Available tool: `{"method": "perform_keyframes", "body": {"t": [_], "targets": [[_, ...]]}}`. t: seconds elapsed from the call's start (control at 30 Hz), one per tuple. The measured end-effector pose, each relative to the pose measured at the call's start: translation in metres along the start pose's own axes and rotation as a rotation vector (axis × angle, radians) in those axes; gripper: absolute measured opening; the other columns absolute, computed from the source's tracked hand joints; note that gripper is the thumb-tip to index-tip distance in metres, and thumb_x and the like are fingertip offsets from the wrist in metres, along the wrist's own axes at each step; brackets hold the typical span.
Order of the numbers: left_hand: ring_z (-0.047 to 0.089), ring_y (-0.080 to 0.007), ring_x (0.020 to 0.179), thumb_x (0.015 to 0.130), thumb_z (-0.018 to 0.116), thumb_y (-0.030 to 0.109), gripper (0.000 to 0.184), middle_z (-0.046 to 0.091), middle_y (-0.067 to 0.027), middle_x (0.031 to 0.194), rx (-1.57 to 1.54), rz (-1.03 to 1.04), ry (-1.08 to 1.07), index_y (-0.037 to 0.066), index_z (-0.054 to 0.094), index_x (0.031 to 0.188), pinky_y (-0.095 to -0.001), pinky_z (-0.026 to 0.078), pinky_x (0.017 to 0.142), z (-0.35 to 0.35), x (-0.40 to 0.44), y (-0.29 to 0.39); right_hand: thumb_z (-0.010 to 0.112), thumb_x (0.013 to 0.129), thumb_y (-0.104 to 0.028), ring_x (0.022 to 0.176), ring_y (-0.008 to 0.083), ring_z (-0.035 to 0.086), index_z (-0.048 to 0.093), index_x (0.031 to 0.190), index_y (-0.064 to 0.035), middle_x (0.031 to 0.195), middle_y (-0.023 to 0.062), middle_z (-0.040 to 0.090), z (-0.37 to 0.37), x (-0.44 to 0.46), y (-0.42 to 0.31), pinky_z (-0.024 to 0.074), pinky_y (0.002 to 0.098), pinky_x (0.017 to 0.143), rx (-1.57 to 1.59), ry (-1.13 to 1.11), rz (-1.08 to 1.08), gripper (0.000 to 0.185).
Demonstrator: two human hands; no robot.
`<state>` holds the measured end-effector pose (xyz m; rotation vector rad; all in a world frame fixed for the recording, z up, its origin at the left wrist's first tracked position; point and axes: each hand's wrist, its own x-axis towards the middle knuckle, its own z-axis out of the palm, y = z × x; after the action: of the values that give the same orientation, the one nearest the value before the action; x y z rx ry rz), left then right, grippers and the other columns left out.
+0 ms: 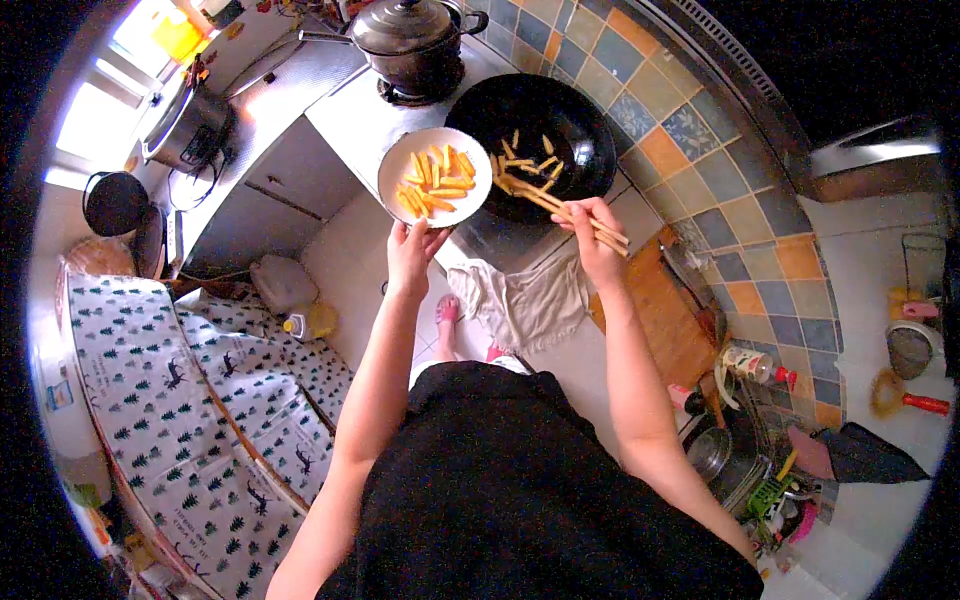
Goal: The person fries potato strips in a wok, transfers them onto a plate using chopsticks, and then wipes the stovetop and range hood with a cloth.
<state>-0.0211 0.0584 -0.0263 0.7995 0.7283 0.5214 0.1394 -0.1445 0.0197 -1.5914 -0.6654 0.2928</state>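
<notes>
My left hand (412, 258) grips the near rim of a white plate (397, 165) that carries a pile of yellow fries (438, 182). Right of the plate is a black wok (585, 125) on the stove, with several fries (548, 165) inside it. Wooden chopsticks (545, 200) are pinched in my right hand (597, 243), their tips over the wok's left side, close to the plate. Some yellow pieces show around the tips; whether the chopsticks grip any of them I cannot tell.
Behind the plate, a lidded pot (410, 60) sits on a burner. A cloth (525, 305) hangs below the stove front. To the right lie a wooden board (655, 315) and a bottle (750, 365). A cooker (185, 130) stands at the left.
</notes>
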Motion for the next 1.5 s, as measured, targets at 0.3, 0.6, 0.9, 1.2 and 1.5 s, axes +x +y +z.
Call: {"method": "perform_keyframes", "body": {"t": [0.3, 0.6, 0.9, 1.2, 1.5], "targets": [[0.062, -0.0257, 0.090, 0.091, 0.046, 0.011, 0.026, 0.056, -0.0152, 0.106, 0.025, 0.003, 0.037, 0.001, 0.042, 0.115, -0.0320, 0.054, 0.075, 0.000, 0.003, -0.001, 0.046, 0.094, -0.022, 0.076, 0.0175, 0.065, 0.052, 0.087, -0.0006, 0.085, 0.0091, 0.062, -0.009, 0.002, 0.002, 0.0528, 0.0261, 0.066, 0.065, -0.036, 0.068, 0.023], [0.061, -0.0232, 0.088, 0.089, 0.046, 0.011, 0.030, 0.055, -0.0153, 0.102, 0.002, -0.018, 0.020, -0.001, 0.039, 0.116, -0.0304, 0.053, 0.079, 0.006, 0.001, 0.004, 0.041, 0.095, -0.024, 0.080, 0.0242, 0.065, 0.050, 0.093, 0.0022, 0.089, 0.0162, 0.063, -0.029, 0.018, -0.069, 0.0536, 0.0296, 0.072, 0.155, 0.074, 0.027, 0.028], [0.061, -0.0239, 0.089, 0.089, 0.048, 0.014, 0.029, 0.056, -0.0132, 0.104, 0.006, -0.052, 0.056, 0.003, 0.043, 0.115, -0.0316, 0.053, 0.079, 0.004, 0.004, -0.003, 0.043, 0.094, -0.027, 0.077, 0.0246, 0.065, 0.051, 0.095, 0.0010, 0.087, 0.0145, 0.062, -0.003, 0.007, -0.077, 0.0543, 0.0303, 0.068, 0.340, 0.059, 0.232, 0.029], [0.061, -0.0231, 0.087, 0.090, 0.046, 0.011, 0.027, 0.055, -0.0142, 0.101, -0.023, -0.068, 0.040, 0.001, 0.039, 0.114, -0.0309, 0.054, 0.077, 0.010, 0.002, -0.005, 0.045, 0.093, -0.026, 0.080, 0.0253, 0.065, 0.050, 0.097, -0.0008, 0.091, 0.0142, 0.060, 0.003, 0.011, -0.063, 0.0540, 0.0298, 0.068, 0.391, 0.009, 0.236, 0.026], [0.061, -0.0234, 0.085, 0.088, 0.047, 0.010, 0.026, 0.055, -0.0156, 0.100, 0.004, -0.069, 0.042, 0.000, 0.040, 0.111, -0.0292, 0.054, 0.075, 0.006, 0.005, -0.005, 0.043, 0.094, -0.026, 0.082, 0.0236, 0.064, 0.048, 0.098, -0.0010, 0.094, 0.0144, 0.060, -0.033, 0.021, -0.027, 0.0531, 0.0269, 0.071, 0.288, 0.291, 0.159, 0.025]]}}
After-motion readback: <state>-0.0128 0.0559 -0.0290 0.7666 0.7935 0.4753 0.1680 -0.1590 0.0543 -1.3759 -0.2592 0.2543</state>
